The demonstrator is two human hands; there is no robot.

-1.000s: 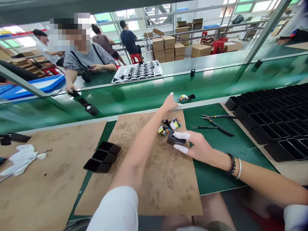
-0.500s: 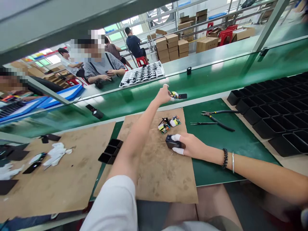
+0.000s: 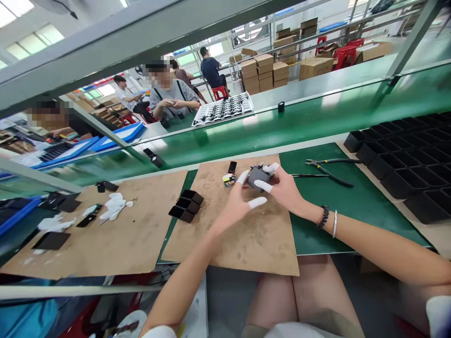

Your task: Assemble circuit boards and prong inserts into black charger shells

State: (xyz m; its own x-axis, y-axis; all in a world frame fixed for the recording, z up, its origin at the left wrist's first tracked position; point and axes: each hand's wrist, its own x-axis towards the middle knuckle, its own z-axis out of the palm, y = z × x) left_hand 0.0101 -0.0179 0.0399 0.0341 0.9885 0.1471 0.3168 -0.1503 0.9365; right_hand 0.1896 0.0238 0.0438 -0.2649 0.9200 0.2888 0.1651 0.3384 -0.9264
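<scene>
My right hand, with white finger cots, grips a small black housing lifted just above the brown board. My left hand sits right beside it, fingers apart, one cotted fingertip touching the housing's left side. Just left of the hands a small circuit board and a black cover piece lie on the board. Three empty black housings lie in a row at the board's left edge.
Pliers and tweezers lie on the green mat to the right. A tray of empty black housings fills the far right. A green conveyor runs behind. Other people work across it beside a white parts tray.
My left hand drew back from the conveyor edge and now sits by the housing. The circuit board and cover lie on the brown board. My right hand lifted the housing.
</scene>
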